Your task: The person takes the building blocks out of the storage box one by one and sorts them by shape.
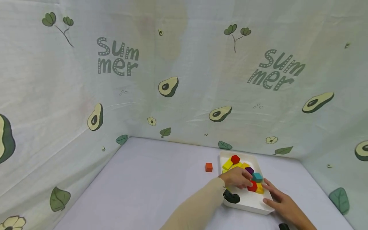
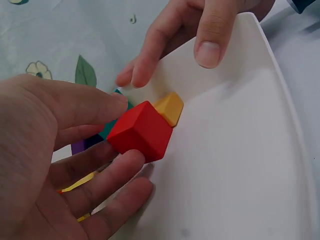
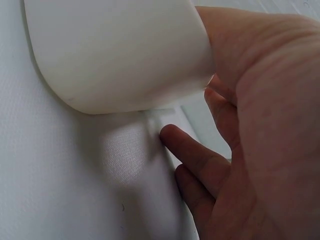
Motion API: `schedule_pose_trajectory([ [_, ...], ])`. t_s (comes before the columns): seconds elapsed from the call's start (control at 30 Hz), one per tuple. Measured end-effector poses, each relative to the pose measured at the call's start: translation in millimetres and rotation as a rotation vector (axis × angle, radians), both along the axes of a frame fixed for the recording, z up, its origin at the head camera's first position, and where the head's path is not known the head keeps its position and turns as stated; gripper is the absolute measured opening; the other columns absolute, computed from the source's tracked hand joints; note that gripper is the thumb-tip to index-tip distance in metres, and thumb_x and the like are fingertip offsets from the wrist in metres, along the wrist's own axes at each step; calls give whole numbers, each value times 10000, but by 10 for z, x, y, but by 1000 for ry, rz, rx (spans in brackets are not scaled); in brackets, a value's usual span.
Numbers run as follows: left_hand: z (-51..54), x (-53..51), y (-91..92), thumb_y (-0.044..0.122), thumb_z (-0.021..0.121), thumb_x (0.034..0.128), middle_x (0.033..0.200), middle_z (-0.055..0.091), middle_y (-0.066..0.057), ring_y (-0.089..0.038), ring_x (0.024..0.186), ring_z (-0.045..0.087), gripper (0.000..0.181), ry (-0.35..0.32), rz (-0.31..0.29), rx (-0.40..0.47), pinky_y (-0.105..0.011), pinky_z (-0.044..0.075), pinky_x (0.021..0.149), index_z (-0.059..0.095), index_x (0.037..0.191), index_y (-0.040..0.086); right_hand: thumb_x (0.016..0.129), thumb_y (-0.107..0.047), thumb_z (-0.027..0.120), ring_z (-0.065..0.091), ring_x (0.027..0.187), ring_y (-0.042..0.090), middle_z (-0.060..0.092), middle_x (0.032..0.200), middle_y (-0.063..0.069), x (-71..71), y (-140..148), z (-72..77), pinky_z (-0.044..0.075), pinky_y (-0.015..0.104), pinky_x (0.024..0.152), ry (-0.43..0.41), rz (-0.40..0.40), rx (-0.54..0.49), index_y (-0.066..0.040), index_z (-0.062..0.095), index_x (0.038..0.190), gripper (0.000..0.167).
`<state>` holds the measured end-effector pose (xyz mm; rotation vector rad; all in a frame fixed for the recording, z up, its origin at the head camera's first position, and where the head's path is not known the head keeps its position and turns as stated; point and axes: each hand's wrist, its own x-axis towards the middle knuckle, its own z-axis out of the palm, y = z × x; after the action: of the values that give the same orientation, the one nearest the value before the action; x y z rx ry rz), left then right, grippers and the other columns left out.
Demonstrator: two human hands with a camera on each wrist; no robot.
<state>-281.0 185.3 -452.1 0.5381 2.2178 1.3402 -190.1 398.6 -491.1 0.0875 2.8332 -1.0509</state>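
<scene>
Left hand (image 1: 236, 177), thumb and fingers pinching a red block (image 2: 140, 132); right hand (image 1: 284, 203), loosely spread, over the white tray (image 1: 253, 202) rim

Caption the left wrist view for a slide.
Left hand holding a red block near a yellow block in a white tray, right hand at the tray's edge.

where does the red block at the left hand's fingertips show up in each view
Head: lower right, over the tray, at the fingertips of the left hand; the red block there is the nearer of two red ones.
Left wrist: just left of centre, beside a yellow block.
Right wrist: not in it.
Shared landmark: the white tray, visible in all three views.
</scene>
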Motion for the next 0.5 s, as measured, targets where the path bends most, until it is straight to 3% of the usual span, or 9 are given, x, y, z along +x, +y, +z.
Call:
schedule_pose_trajectory([
  [0.23,-125,-1,18,152,764,890,842,623,66,-151,741,584,189,30,-10,-61,-252,515,743,743,1076,180,944,-482,653,175,1436,535,158,1632,182,10,-17,-26,304,714,1017,15,16,-4,-38,415,1516,762],
  [0.5,-141,8,17,172,765,892,832,613,62,-144,736,565,196,53,-4,-76,-256,504,733,746,1086,191,939,-485,657,171,1436,540,168,1631,180,15,-11,-27,289,734,1006,26,23,-7,-40,417,1515,767],
])
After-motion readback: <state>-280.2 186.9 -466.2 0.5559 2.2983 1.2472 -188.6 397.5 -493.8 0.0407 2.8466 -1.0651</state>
